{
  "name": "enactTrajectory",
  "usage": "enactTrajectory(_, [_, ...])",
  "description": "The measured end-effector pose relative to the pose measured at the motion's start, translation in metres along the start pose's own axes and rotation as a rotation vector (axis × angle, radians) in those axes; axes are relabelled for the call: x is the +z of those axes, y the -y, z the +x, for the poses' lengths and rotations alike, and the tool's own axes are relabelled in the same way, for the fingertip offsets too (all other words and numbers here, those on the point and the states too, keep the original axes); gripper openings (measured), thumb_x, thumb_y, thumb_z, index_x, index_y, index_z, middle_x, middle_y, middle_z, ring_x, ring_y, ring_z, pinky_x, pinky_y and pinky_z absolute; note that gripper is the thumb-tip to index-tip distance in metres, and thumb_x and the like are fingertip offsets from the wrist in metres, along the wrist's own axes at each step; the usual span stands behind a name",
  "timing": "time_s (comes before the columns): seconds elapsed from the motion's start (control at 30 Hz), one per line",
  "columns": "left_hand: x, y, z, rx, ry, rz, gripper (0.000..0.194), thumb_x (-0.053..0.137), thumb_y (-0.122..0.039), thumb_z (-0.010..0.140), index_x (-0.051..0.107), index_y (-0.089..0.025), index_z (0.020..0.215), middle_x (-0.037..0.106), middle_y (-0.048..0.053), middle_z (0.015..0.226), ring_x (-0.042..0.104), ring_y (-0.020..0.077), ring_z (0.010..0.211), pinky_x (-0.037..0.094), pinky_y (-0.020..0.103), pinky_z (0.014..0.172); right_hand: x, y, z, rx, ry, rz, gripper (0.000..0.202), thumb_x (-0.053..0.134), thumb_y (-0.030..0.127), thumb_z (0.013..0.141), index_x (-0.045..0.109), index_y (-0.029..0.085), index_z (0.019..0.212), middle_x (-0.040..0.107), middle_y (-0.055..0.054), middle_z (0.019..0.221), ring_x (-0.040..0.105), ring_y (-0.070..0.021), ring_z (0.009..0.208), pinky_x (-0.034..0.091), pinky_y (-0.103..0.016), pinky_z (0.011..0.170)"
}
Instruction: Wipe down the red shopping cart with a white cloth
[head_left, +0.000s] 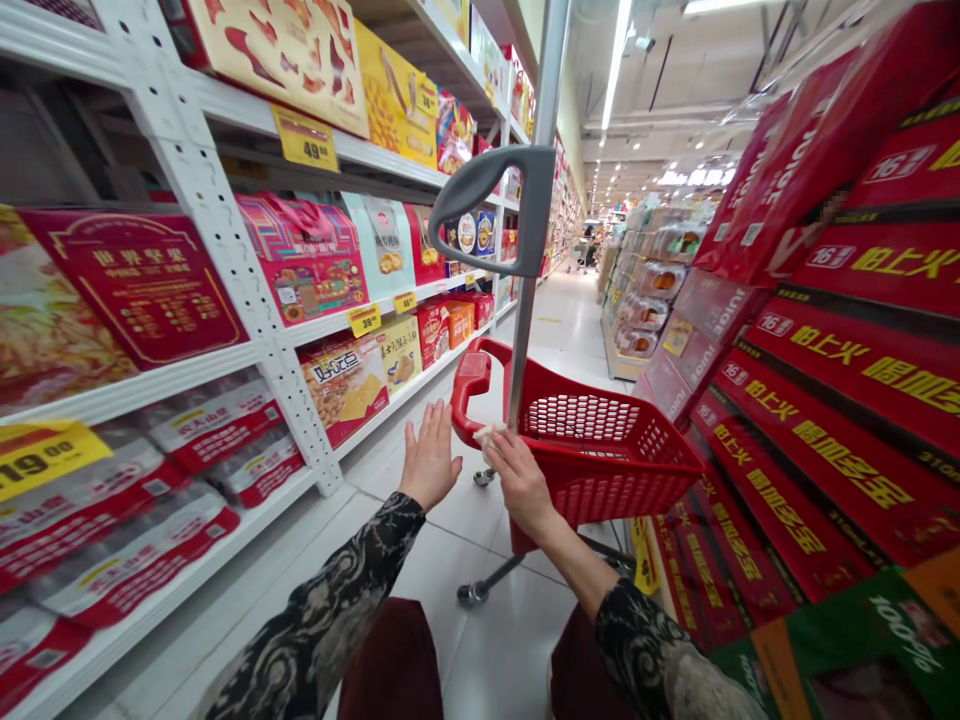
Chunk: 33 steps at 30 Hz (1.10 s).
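A red basket cart (600,435) with perforated sides stands in front of me. Its grey pole (523,330) rises past a grey handle loop (476,210) at the top. My right hand (520,478) is at the cart's near rim, its fingers wrapped on a small white cloth or tissue (491,434), close to the red grip (471,385) and the foot of the pole. Left of the grip, my left hand (431,455) is held up with its fingers stretched out and nothing in it.
White shelves (274,335) with boxed goods and bottle packs run along the left. Stacked red cartons (847,400) crowd the right side, with a green box (847,650) low in front. The tiled aisle (551,305) leads back past a display stack (656,280).
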<state>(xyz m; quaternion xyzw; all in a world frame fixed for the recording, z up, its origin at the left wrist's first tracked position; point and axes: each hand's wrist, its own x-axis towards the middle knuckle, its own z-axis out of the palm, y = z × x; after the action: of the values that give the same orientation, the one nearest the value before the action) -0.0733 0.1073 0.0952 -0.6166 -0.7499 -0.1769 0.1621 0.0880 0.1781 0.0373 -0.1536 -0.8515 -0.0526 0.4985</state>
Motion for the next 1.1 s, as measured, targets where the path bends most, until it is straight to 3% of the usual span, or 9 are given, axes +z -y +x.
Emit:
enactTrajectory(0.17, [0.004,-0.019,0.005,0.049,0.016,-0.029,0.076,0.053,-0.021,0.072,0.022,-0.008,0.140,0.021,0.017,0.149,0.017,0.0280,0.138,0.020,0.056,0.108,-0.023,-0.018,-0.024,0.196,-0.043,0.017,0.048,0.037,0.006,0.087,0.044,0.019,0.132,0.045,-0.010,0.137,0.031,-0.0218,0.133,0.036,-0.048,0.106])
enactTrajectory(0.27, [0.004,-0.032,0.007,0.089,0.014,-0.025,0.069,0.053,-0.021,0.072,0.030,-0.009,0.136,0.021,0.017,0.149,0.017,0.0291,0.138,0.019,0.060,0.107,-0.018,-0.010,-0.016,0.277,-0.047,0.000,0.050,0.034,0.006,0.087,0.040,0.018,0.135,0.042,-0.011,0.139,0.030,-0.0211,0.133,0.034,-0.048,0.107])
enactTrajectory(0.43, [-0.001,-0.035,0.011,0.117,0.024,-0.007,0.060,0.051,-0.021,0.073,0.040,-0.012,0.131,0.030,0.015,0.146,0.021,0.0294,0.137,0.018,0.063,0.106,-0.007,0.001,-0.001,0.331,-0.013,-0.012,0.045,0.038,0.006,0.084,0.050,0.015,0.126,0.041,-0.013,0.139,0.030,-0.0218,0.133,0.032,-0.046,0.108])
enactTrajectory(0.53, [-0.003,-0.031,0.013,0.119,0.035,-0.011,0.057,0.050,-0.021,0.074,0.043,-0.016,0.130,0.039,0.013,0.142,0.028,0.0287,0.134,0.016,0.063,0.107,-0.015,-0.016,-0.014,0.346,0.052,-0.014,0.051,0.037,0.002,0.078,0.050,0.014,0.126,0.044,-0.012,0.137,0.033,-0.0211,0.132,0.032,-0.045,0.108])
enactTrajectory(0.7, [0.000,-0.032,0.013,0.098,0.008,-0.029,0.051,0.050,-0.023,0.075,0.047,-0.018,0.126,0.048,0.013,0.135,0.034,0.0296,0.131,0.016,0.063,0.107,-0.029,-0.052,-0.042,0.535,0.035,-0.101,0.050,0.037,0.006,0.077,0.052,0.011,0.124,0.052,-0.015,0.128,0.041,-0.0232,0.126,0.035,-0.049,0.104])
enactTrajectory(0.97, [0.001,-0.032,0.009,0.110,0.013,0.012,0.059,0.054,-0.025,0.073,0.042,-0.018,0.131,0.041,0.013,0.140,0.027,0.0307,0.134,0.016,0.064,0.106,-0.002,-0.002,-0.006,0.384,0.049,-0.048,0.053,0.034,0.005,0.081,0.042,0.010,0.133,0.041,-0.014,0.139,0.025,-0.0208,0.135,0.026,-0.047,0.110])
enactTrajectory(1.1, [-0.003,-0.038,0.001,0.113,0.038,0.039,0.062,0.052,-0.025,0.074,0.038,-0.016,0.134,0.030,0.013,0.146,0.021,0.0294,0.137,0.015,0.062,0.108,-0.007,-0.010,-0.010,0.392,0.048,-0.049,0.052,0.032,0.004,0.081,0.044,0.008,0.132,0.044,-0.016,0.137,0.029,-0.0203,0.134,0.030,-0.046,0.108])
